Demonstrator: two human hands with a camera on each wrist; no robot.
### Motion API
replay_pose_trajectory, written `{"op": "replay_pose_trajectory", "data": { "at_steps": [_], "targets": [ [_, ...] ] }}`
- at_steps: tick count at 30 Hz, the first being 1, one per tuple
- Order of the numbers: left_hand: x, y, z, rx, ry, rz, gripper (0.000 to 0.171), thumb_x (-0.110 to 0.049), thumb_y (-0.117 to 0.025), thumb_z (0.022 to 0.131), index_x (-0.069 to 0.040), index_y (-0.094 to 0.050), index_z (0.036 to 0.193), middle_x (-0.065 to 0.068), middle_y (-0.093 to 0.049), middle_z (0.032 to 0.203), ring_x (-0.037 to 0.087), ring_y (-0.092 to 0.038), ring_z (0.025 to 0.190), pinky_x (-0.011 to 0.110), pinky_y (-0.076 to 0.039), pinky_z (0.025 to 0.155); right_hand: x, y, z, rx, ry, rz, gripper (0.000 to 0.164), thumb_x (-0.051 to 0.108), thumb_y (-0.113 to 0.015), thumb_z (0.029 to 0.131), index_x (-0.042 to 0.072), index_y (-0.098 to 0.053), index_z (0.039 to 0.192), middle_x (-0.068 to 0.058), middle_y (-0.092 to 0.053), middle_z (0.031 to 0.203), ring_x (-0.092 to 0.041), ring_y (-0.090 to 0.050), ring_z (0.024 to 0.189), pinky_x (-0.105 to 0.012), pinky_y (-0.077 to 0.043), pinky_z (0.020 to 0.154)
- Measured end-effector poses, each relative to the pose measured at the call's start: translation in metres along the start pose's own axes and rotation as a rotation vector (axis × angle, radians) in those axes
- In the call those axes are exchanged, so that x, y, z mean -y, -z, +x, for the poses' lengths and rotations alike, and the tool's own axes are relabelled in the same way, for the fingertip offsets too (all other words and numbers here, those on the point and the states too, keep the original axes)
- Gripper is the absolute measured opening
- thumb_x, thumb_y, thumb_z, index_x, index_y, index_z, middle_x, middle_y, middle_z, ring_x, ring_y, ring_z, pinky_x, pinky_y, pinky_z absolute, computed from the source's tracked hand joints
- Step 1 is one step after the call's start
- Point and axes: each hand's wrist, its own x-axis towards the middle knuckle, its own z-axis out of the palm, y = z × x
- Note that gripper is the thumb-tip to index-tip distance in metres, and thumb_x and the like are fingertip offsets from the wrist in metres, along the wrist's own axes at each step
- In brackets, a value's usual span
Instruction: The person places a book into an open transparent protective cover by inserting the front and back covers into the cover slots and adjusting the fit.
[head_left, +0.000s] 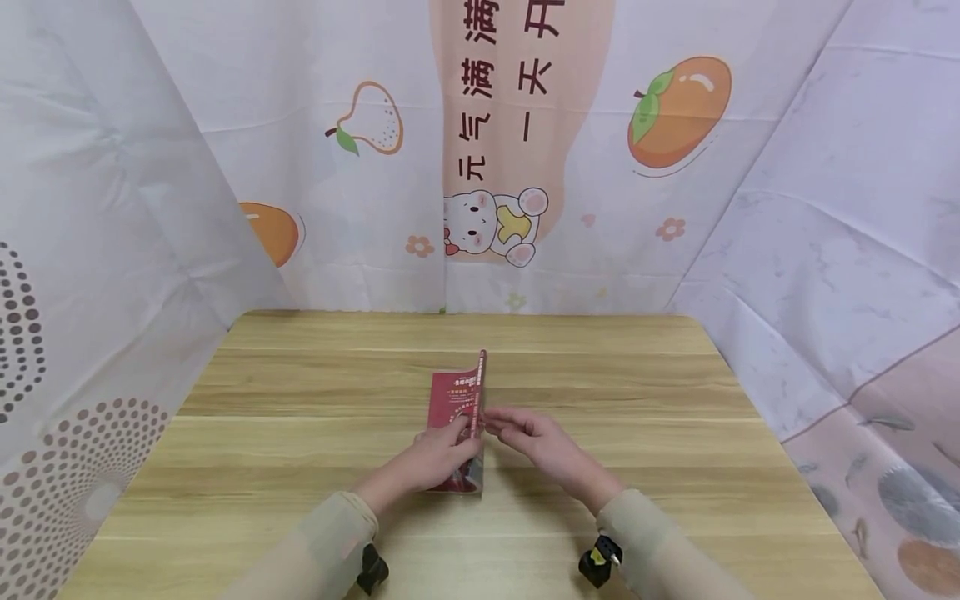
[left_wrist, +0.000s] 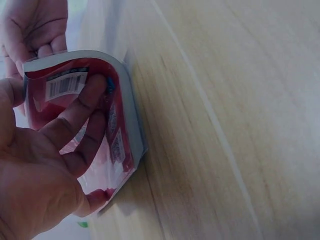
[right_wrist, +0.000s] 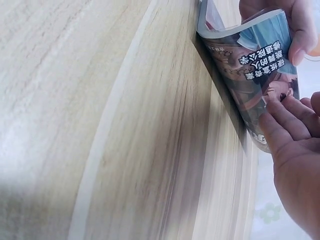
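Note:
A red paperback book (head_left: 450,390) stands bent on the table, one half lying flat on the left and the other curving upright. My left hand (head_left: 437,458) grips the raised half, its thumb over the edge and its fingers against the red cover with a barcode label (left_wrist: 66,85). On the other side, my right hand (head_left: 543,446) rests nearly straight fingers (right_wrist: 287,120) on the illustrated cover (right_wrist: 240,82). That cover carries large white lettering. The pages show as a pale curved band in the left wrist view.
The wooden table (head_left: 600,375) extends around the book on every side. Behind it hangs a white curtain (head_left: 360,208) printed with fruit and a cartoon animal. More patterned cloth (head_left: 840,250) closes off the left and right sides.

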Motion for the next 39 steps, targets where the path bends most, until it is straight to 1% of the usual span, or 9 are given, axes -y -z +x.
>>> {"op": "replay_pose_trajectory", "data": {
  "at_steps": [3,6,10,15,23,27,30,36,39],
  "targets": [
    [0.0,0.001,-0.001,0.002,-0.008,-0.041,0.033,-0.035,-0.047,0.096,-0.015,-0.051,0.123,0.003,-0.06,0.096,0.018,-0.057,0.079,0.038,-0.049,0.067,-0.001,-0.003,0.001,-0.012,0.008,-0.016,0.038,0.011,-0.043,0.104,0.006,-0.045,0.141,-0.011,-0.051,0.14,-0.024,-0.046,0.128,-0.052,-0.031,0.109],
    [0.0,0.002,-0.002,-0.001,-0.009,-0.078,0.036,-0.032,-0.05,0.095,-0.012,-0.049,0.126,0.005,-0.06,0.096,0.017,-0.058,0.077,0.035,-0.051,0.063,0.0,-0.006,0.001,-0.048,0.016,-0.067,0.035,0.014,-0.046,0.103,0.01,-0.05,0.138,-0.007,-0.055,0.136,-0.021,-0.05,0.124,-0.05,-0.035,0.107],
    [-0.002,0.003,-0.003,-0.005,-0.002,-0.114,0.041,-0.027,-0.054,0.092,-0.009,-0.049,0.127,0.004,-0.061,0.094,0.015,-0.06,0.075,0.035,-0.053,0.065,0.0,-0.009,0.002,-0.093,0.021,-0.128,0.031,0.017,-0.049,0.102,0.014,-0.057,0.131,-0.005,-0.059,0.131,-0.019,-0.054,0.119,-0.049,-0.04,0.104],
    [-0.007,0.003,-0.006,-0.027,0.004,-0.109,0.038,-0.024,-0.055,0.088,-0.007,-0.05,0.121,0.003,-0.062,0.087,0.013,-0.059,0.07,0.034,-0.052,0.06,-0.001,-0.011,0.004,-0.112,0.021,-0.159,0.028,0.018,-0.051,0.101,0.017,-0.06,0.127,-0.002,-0.061,0.129,-0.018,-0.056,0.117,-0.048,-0.042,0.102],
    [-0.01,0.003,-0.009,-0.051,0.009,-0.095,0.029,-0.021,-0.053,0.087,-0.008,-0.05,0.113,0.001,-0.061,0.076,0.012,-0.056,0.059,0.03,-0.045,0.047,0.002,-0.015,0.004,-0.139,0.015,-0.19,0.027,0.025,-0.058,0.098,0.02,-0.063,0.124,-0.001,-0.063,0.125,-0.018,-0.057,0.114,-0.05,-0.044,0.1],
    [-0.012,0.004,-0.009,-0.062,0.006,-0.094,0.031,-0.021,-0.053,0.087,-0.008,-0.05,0.115,0.002,-0.061,0.079,0.011,-0.056,0.061,0.03,-0.046,0.049,0.004,-0.016,0.004,-0.136,-0.003,-0.206,0.029,0.028,-0.059,0.097,0.022,-0.062,0.125,0.0,-0.064,0.124,-0.018,-0.057,0.113,-0.051,-0.044,0.099],
    [-0.015,0.005,-0.01,-0.079,0.002,-0.113,0.033,-0.021,-0.053,0.087,-0.008,-0.05,0.117,0.003,-0.062,0.086,0.012,-0.058,0.066,0.031,-0.049,0.054,0.003,-0.016,0.005,-0.122,-0.022,-0.198,0.035,0.031,-0.059,0.097,0.023,-0.057,0.131,-0.001,-0.064,0.124,-0.018,-0.059,0.112,-0.052,-0.044,0.099],
    [-0.024,0.008,-0.012,-0.092,-0.014,-0.181,0.037,-0.022,-0.054,0.088,-0.009,-0.049,0.122,0.005,-0.061,0.097,0.012,-0.06,0.072,0.033,-0.052,0.059,-0.003,-0.016,0.006,-0.118,-0.075,-0.153,0.054,0.041,-0.058,0.095,0.023,-0.042,0.143,-0.011,-0.063,0.127,-0.021,-0.058,0.114,-0.056,-0.04,0.101],
    [-0.026,0.01,-0.013,-0.098,-0.023,-0.194,0.035,-0.021,-0.054,0.089,-0.01,-0.05,0.121,0.005,-0.061,0.1,0.012,-0.06,0.074,0.033,-0.053,0.059,-0.005,-0.015,0.006,-0.117,-0.081,-0.122,0.058,0.043,-0.058,0.095,0.022,-0.039,0.145,-0.014,-0.061,0.128,-0.022,-0.059,0.113,-0.055,-0.041,0.101]
  ]
}}
